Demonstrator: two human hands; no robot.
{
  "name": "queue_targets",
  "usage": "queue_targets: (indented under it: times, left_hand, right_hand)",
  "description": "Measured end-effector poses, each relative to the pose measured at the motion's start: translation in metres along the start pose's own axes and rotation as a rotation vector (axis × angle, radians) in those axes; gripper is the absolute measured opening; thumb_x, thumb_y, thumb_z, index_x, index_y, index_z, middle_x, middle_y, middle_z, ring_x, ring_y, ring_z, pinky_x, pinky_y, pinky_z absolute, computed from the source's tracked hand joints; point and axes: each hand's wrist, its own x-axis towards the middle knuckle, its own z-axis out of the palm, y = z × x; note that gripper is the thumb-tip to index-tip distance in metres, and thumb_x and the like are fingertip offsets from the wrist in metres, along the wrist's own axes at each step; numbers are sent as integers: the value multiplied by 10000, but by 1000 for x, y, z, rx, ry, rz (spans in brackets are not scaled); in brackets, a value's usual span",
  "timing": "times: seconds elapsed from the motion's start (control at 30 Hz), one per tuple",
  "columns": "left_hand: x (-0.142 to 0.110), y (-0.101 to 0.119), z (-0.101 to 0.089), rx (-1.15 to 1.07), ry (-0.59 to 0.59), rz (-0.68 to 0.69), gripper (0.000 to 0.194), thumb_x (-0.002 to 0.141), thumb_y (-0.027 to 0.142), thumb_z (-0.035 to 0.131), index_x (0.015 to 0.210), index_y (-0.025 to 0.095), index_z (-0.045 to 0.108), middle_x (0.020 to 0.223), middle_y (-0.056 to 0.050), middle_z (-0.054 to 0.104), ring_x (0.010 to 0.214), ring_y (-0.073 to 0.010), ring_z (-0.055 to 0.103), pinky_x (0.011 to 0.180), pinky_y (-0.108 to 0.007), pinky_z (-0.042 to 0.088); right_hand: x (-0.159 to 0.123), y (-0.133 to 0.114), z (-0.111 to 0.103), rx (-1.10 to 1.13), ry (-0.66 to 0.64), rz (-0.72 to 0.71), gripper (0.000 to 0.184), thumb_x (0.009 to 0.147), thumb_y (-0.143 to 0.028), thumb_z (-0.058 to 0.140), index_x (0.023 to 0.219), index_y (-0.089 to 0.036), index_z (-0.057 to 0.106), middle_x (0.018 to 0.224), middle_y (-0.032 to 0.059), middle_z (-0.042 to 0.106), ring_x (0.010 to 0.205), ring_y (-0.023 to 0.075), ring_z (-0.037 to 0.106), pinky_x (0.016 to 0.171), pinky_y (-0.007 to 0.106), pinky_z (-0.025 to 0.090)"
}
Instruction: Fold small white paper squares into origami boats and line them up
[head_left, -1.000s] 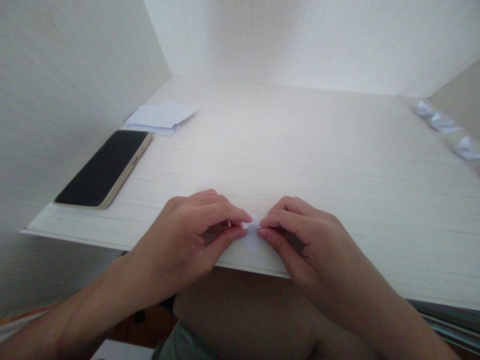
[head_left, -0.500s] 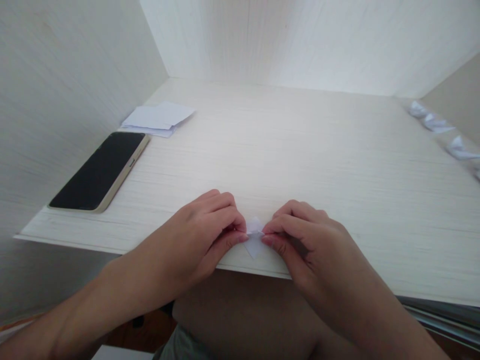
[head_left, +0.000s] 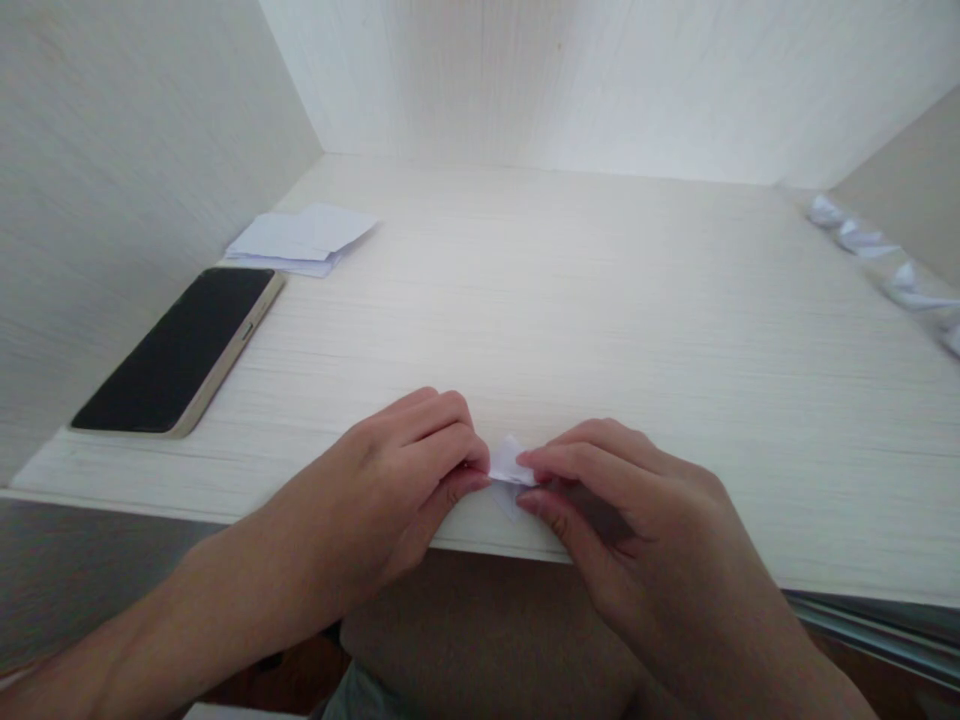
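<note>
Left hand [head_left: 397, 485]: nearly closed, thumb and bent forefinger pinching the left end of the folded white paper.

Right hand [head_left: 637, 510]: narrow, a fingertip on the right part of the same piece, the thumb just below it; whether the two press the paper between them we cannot tell.

Folded white paper [head_left: 508, 470]: one small piece, between the hands at the near edge of the tabletop, a raised crease running across it, one point towards the back and another towards the front. Its finer folds are too small for us to read.

Tabletop [head_left: 570, 290]: white, with wood grain, bounded by pale panels at the back and left.

Smartphone [head_left: 176, 350]: one, dark screen upward, in a beige case, lying aslant at the left.

Paper sheets [head_left: 289, 235]: a small white stack, unevenly laid, just behind the smartphone, near the left panel.

Folded paper pieces [head_left: 862, 240]: white, in a slanting row along the right side; we count four, the nearest cut off by the frame, all somewhat blurred.

Below the near edge we record a bare leg [head_left: 487, 630] and a bit of grey-green cloth [head_left: 364, 695].
</note>
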Motion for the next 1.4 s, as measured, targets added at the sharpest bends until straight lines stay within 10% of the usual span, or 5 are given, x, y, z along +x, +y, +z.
queue_targets:
  times: [0.47, 0.93, 1.4]
  left_hand:
    - [-4, 0, -5, -78, -22, -105, 176, 987, 113, 560, 915, 213, 687, 952, 3, 637, 870, -131, 603, 770, -251, 485]
    - [-2, -4, -14, 0, -32, -74, 116, 979, 221, 635, 899, 200, 716, 916, -11, 664, 825, -140, 617, 715, -256, 467]
    - [10, 0, -16, -2, -84, -134, 151, 944, 245, 630, 840, 204, 731, 860, -8, 679, 763, -154, 610, 676, -283, 436]
  right_hand:
    - [19, -9, -2, 89, -94, 160, 149, 892, -111, 673, 848, -229, 753, 821, -24, 776, 790, 175, 696, 740, 319, 499]
    - [44, -2, -13, 29, -248, 109, 176, 834, -139, 710, 733, -250, 802, 631, -22, 722, 534, 132, 590, 501, 275, 394]
    - [46, 10, -13, 44, -273, 3, 210, 850, -107, 666, 800, -252, 809, 678, -40, 717, 594, 124, 593, 587, 269, 415]
